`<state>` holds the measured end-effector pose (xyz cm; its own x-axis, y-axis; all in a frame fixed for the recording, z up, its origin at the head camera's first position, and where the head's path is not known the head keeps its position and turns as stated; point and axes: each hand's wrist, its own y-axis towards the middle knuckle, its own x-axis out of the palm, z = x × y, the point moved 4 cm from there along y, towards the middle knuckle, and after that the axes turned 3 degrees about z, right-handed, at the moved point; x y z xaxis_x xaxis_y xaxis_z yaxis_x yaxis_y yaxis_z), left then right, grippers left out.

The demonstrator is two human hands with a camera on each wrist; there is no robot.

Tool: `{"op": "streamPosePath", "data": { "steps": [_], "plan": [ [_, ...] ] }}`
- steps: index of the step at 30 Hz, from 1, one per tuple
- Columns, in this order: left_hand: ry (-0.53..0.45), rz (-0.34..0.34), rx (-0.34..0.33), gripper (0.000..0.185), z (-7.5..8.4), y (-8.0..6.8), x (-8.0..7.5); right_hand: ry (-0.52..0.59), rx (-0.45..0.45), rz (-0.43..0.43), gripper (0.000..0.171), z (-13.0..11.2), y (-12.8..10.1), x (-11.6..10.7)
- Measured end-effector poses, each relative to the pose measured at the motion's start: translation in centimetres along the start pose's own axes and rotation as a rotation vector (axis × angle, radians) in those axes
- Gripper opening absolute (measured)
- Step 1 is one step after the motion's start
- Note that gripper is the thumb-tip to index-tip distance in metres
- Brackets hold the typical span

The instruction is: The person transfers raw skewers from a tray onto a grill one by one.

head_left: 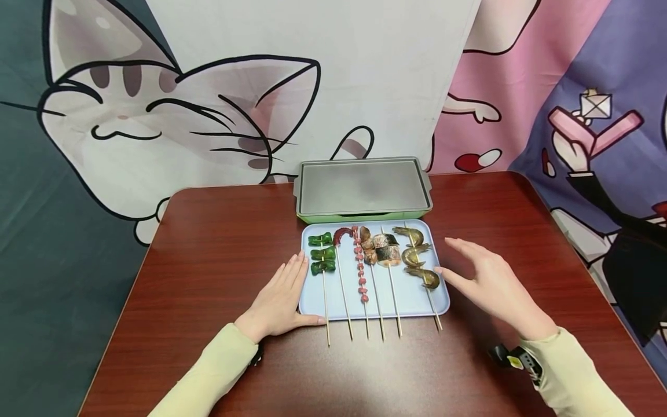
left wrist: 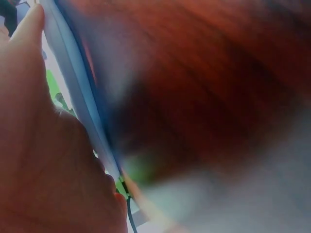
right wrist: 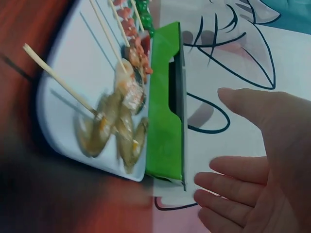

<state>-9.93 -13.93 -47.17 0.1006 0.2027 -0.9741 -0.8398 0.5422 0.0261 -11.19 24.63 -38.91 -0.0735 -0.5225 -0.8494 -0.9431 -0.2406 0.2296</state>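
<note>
A light blue tray [head_left: 344,298] holds several skewers in a row, their stick ends jutting past its near edge. From left to right lie a green pepper skewer [head_left: 323,253], a dark red tentacle skewer [head_left: 342,234], a skewer of small pink pieces [head_left: 361,266], a brown-chunk skewer [head_left: 369,246], a fish skewer [head_left: 388,250] and a shrimp skewer [head_left: 417,256]. With fingers straight, my left hand [head_left: 278,298] touches the tray's left rim, thumb at the near corner. My right hand [head_left: 487,281] hovers just off the tray's right side, fingers spread and holding nothing.
Directly behind the tray stands a green grill [head_left: 365,188] with a flat grey plate. Both sit on a dark red wooden table [head_left: 208,249]. A cartoon cat backdrop [head_left: 156,127] hangs behind the table's far edge.
</note>
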Motion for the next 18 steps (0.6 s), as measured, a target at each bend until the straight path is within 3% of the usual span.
{"op": "streamPosePath", "data": {
  "steps": [5,18],
  "plan": [
    [0.001,-0.011,-0.011,0.126,-0.1,-0.1,0.1,0.030,0.026,-0.005,0.055,0.0,-1.1,0.8],
    [-0.012,0.010,-0.003,0.126,-0.2,0.0,0.3,0.120,0.212,-0.068,0.030,0.3,-3.2,2.8]
  ]
}}
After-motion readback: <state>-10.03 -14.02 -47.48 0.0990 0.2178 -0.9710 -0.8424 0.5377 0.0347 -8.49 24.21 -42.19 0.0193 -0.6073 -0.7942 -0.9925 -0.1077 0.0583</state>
